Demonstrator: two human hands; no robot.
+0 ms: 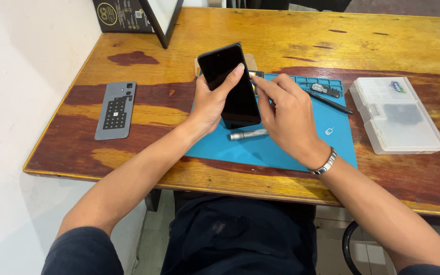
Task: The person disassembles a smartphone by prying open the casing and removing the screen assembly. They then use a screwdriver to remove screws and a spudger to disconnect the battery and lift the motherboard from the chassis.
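My left hand [207,102] grips the black phone [229,84], screen toward me, tilted up above the far-left part of the blue mat [281,147]; thumb lies along the phone's right edge, fingers wrap behind. My right hand [286,114] is loosely curled, index fingertip touching the phone's right edge near the top; can't tell if it pinches anything small. Metal watch band [326,163] on that wrist. Silver pen-shaped tool [248,135] lies on the mat just below the phone. Black stylus-like tool [329,103] lies on the mat's far-right part, next to a small metal piece [326,89] by the mat's moulded tray slots; slots otherwise too small to read. A small white symbol is printed near the mat's right edge. Clear plastic parts box [398,114], lid shut, sits on the desk [291,40] just right of the mat; a dark patch and a small coloured bit show through the lid, contents unclear. Grey phone back cover [116,109] lies flat well left of the mat. Dark box [120,15] and a framed panel [161,18] stand at the desk's far-left corner.
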